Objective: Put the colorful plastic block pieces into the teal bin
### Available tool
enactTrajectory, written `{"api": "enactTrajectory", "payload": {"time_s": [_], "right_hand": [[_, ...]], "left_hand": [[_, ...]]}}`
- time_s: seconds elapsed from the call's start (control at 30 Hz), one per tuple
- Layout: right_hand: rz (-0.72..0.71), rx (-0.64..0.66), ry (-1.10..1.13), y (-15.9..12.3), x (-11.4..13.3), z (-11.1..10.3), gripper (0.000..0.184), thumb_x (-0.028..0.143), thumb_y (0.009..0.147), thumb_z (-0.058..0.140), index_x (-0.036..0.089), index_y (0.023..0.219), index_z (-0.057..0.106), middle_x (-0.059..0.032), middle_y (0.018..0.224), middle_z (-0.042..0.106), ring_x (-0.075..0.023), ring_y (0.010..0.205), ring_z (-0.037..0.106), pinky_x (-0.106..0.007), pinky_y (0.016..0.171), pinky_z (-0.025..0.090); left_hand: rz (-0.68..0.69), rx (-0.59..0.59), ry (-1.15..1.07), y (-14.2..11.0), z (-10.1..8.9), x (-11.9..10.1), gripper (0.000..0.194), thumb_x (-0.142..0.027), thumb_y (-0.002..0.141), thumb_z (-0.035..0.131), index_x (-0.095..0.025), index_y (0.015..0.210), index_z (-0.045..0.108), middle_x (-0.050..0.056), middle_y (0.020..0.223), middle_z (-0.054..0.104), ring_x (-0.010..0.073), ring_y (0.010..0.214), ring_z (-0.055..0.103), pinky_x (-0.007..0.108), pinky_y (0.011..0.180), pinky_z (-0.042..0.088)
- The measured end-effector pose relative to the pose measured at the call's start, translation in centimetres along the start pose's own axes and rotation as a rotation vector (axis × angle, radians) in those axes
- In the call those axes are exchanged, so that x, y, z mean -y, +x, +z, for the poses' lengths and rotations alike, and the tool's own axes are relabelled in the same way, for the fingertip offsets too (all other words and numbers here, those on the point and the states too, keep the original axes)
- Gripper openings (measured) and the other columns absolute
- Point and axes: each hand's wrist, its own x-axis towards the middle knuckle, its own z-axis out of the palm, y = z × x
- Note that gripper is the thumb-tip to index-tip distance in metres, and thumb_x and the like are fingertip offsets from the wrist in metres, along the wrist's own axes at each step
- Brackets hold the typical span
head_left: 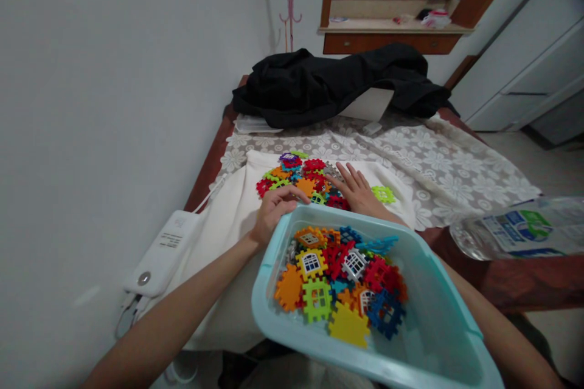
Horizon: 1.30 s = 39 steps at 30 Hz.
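Some building tiles (317, 299) are already in the tub (444, 328), others (305, 187) outside by the wide-fingered right hand (360, 197); left hand (272, 216) curls at the rim (335, 213), grip unclear.

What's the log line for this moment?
left hand: at far rim of turquoise basin; right hand: spread at block pile; basin: blocks inside; lime window block: on white cloth
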Motion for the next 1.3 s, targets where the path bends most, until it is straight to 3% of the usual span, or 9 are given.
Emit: {"api": "enactTrajectory", "payload": {"time_s": [0.1, 0.2, 0.37, 0.5, 0.57, 0.73, 0.93, 1.1, 1.3], "right_hand": [[0.003, 0.070, 0.007, 0.0, -0.1, 0.2, 0.092, 0.055, 0.093, 0.067, 0.028, 0.170, 0.024, -0.0167, 0.173, 0.032, -0.0425, 0.158, 0.032, -0.067, 0.126, 0.028], [-0.010, 0.046, 0.049, 0.2, -0.3, 0.3, 0.091, 0.056, 0.091, 0.069, 0.024, 0.167, 0.031, -0.0194, 0.164, 0.046, -0.0395, 0.150, 0.045, -0.061, 0.124, 0.035], [-0.006, 0.012, 0.010, 0.1, -0.3, 0.5, 0.089, 0.058, 0.095, 0.064, 0.027, 0.168, 0.026, -0.0155, 0.176, 0.024, -0.0431, 0.162, 0.022, -0.069, 0.127, 0.023], [-0.041, 0.027, 0.067, 0.2, -0.5, 0.6, 0.079, 0.055, 0.095, 0.065, 0.028, 0.164, 0.035, -0.0162, 0.164, 0.048, -0.0402, 0.155, 0.039, -0.070, 0.127, 0.023], [-0.057, -0.003, 0.089, 0.3, -0.5, 0.5, 0.077, 0.055, 0.095, 0.066, 0.028, 0.161, 0.039, -0.0169, 0.163, 0.049, -0.0389, 0.154, 0.040, -0.068, 0.128, 0.022], [-0.055, 0.014, 0.033, 0.4, -0.1, 0.6, 0.082, 0.056, 0.100, 0.062, 0.029, 0.168, 0.025, -0.0148, 0.178, 0.020, -0.0410, 0.164, 0.017, -0.070, 0.128, 0.018], [-0.078, 0.058, 0.060, 0.5, -0.5, 0.9, 0.068, 0.052, 0.100, 0.063, 0.029, 0.160, 0.040, -0.0153, 0.164, 0.047, -0.0381, 0.153, 0.041, -0.069, 0.128, 0.022], [-0.053, 0.039, -0.014, 0.4, -0.3, 1.1, 0.080, 0.057, 0.101, 0.058, 0.034, 0.169, 0.021, -0.0118, 0.178, 0.021, -0.0415, 0.163, 0.020, -0.070, 0.127, 0.023], [-0.050, 0.100, -0.004, 0.3, -0.2, 1.1, 0.076, 0.055, 0.101, 0.060, 0.031, 0.167, 0.030, -0.0120, 0.172, 0.039, -0.0424, 0.160, 0.028, -0.069, 0.125, 0.029]], "left_hand": [[-0.001, 0.001, 0.014, 0.0, 0.0, -0.1, 0.026, -0.032, 0.077, 0.064, -0.017, 0.090, 0.082, 0.007, 0.088, 0.077, 0.0219, 0.078, 0.064, 0.031, 0.071, 0.045], [0.003, -0.015, 0.008, 0.0, 0.1, -0.2, 0.025, -0.030, 0.076, 0.064, -0.018, 0.089, 0.081, 0.007, 0.089, 0.078, 0.0222, 0.081, 0.066, 0.031, 0.073, 0.046], [-0.013, -0.019, -0.002, 0.0, 0.2, -0.4, 0.025, -0.030, 0.076, 0.064, -0.017, 0.088, 0.081, 0.006, 0.087, 0.078, 0.0215, 0.079, 0.065, 0.030, 0.070, 0.046], [-0.002, -0.025, -0.007, 0.1, 0.2, -0.5, 0.023, -0.030, 0.075, 0.064, -0.017, 0.086, 0.081, 0.007, 0.086, 0.078, 0.0223, 0.080, 0.066, 0.031, 0.073, 0.047], [-0.003, -0.028, -0.001, 0.2, 0.3, -0.5, 0.024, -0.031, 0.075, 0.065, -0.017, 0.085, 0.081, 0.007, 0.085, 0.078, 0.0223, 0.079, 0.066, 0.031, 0.071, 0.046], [-0.012, -0.027, 0.010, 0.2, 0.2, -0.4, 0.024, -0.031, 0.075, 0.065, -0.017, 0.085, 0.081, 0.007, 0.085, 0.077, 0.0225, 0.078, 0.065, 0.032, 0.072, 0.047], [-0.022, -0.026, -0.003, 0.3, 0.1, -0.2, 0.025, -0.034, 0.076, 0.066, -0.016, 0.087, 0.081, 0.007, 0.086, 0.078, 0.0225, 0.078, 0.065, 0.031, 0.070, 0.047], [-0.011, -0.026, -0.036, 0.3, 0.0, -0.2, 0.024, -0.035, 0.078, 0.069, -0.016, 0.085, 0.081, 0.007, 0.083, 0.076, 0.0204, 0.075, 0.064, 0.029, 0.068, 0.046], [-0.046, -0.011, -0.086, 0.2, -0.1, 0.1, 0.027, -0.039, 0.078, 0.071, -0.015, 0.086, 0.079, 0.006, 0.076, 0.073, 0.0159, 0.061, 0.057, 0.025, 0.055, 0.039]]}}
